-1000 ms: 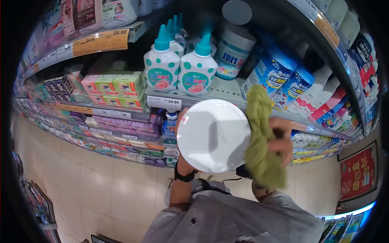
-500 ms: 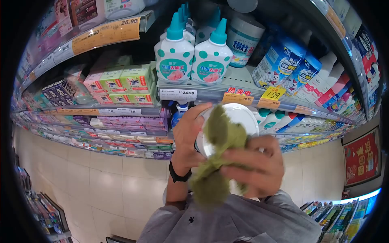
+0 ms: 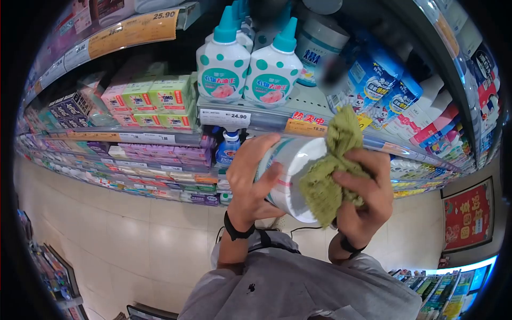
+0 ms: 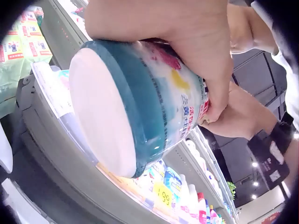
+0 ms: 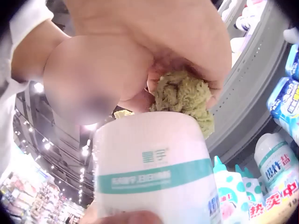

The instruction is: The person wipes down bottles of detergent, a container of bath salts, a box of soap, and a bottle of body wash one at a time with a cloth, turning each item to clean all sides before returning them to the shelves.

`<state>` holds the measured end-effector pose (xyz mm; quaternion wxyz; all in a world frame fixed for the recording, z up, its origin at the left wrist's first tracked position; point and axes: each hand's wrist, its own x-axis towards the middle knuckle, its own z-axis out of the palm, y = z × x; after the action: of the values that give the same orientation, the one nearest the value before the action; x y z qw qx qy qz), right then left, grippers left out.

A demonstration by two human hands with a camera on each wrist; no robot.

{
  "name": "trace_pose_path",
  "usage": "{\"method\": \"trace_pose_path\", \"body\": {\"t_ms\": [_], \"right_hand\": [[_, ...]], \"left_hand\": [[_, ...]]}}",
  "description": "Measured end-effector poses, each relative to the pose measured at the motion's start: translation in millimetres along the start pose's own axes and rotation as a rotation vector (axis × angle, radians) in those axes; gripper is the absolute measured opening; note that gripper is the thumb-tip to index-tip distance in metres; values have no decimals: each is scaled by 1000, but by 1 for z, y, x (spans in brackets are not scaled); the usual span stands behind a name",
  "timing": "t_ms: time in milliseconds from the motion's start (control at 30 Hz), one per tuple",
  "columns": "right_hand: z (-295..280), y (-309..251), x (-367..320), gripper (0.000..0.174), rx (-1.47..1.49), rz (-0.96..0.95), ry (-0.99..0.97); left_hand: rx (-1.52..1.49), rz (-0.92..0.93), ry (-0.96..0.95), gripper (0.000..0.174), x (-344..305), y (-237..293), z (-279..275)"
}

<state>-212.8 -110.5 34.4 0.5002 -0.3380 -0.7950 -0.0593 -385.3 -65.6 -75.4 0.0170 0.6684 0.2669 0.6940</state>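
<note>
My left hand [image 3: 249, 181] grips a white plastic tub [image 3: 280, 165] round its side, thumb across the label, in front of the shelves. Tilted onto its side, the tub turns its smooth white end toward the right hand. In the left wrist view, a teal band circles the tub [image 4: 156, 100] beside its other white end. My right hand [image 3: 373, 184] holds a bunched green cloth [image 3: 325, 189] against the white end, part of the cloth sticking up above the fingers. The right wrist view shows the cloth [image 5: 184, 95] crumpled under the fingers, right at the tub's edge.
On the shelf ahead stand white bottles with teal caps [image 3: 272, 77], a similar tub [image 3: 317, 50] and blue containers [image 3: 373, 77]. Stacked boxes [image 3: 152, 98] fill the left. The shelf edge with price tags [image 3: 224, 117] runs just beyond the hands. Tiled floor [image 3: 138, 240] lies below.
The tub's white end faced the camera and now points right. The cloth went from the tub's right side across the end, then back toward its right edge. The left hand keeps its grip.
</note>
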Motion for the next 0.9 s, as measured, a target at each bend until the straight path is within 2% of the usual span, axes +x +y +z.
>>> {"method": "trace_pose_path", "body": {"t_ms": [33, 133, 167, 267, 400, 467, 567, 667, 733, 833, 900], "right_hand": [[-5, 0, -4, 36, -4, -9, -30], [-16, -5, -6, 40, 197, -152, -211], [-19, -2, 0, 43, 191, -159, -258], [-13, 24, 8, 41, 182, -61, -93], [-11, 29, 0, 41, 164, -43, 12], [-10, 32, -8, 34, 132, -20, 92], [6, 37, -21, 26, 249, 93, 262], [24, 39, -32, 20, 329, 134, 31], [39, 44, -54, 20, 387, 217, 90], [55, 44, -69, 27, 543, 425, 95], [55, 38, -73, 27, 355, 304, 53]], "left_hand": [[3, -94, -4, 77, 0, 6, 1], [54, -162, 46, 85, -4, 8, 19], [71, -131, 43, 86, -4, 7, 21], [30, 14, 130, 95, -4, 2, 34], [-3, 6, 165, 100, 3, 5, 39], [-6, -30, 162, 100, 4, 10, 38], [-326, -458, 184, 111, -19, 13, 38], [-444, -706, 205, 128, -28, 22, 24], [-527, -836, 171, 141, -30, 28, 9], [-488, -822, 125, 145, -26, 26, -10], [-504, -838, 137, 145, -25, 25, -17]]}}
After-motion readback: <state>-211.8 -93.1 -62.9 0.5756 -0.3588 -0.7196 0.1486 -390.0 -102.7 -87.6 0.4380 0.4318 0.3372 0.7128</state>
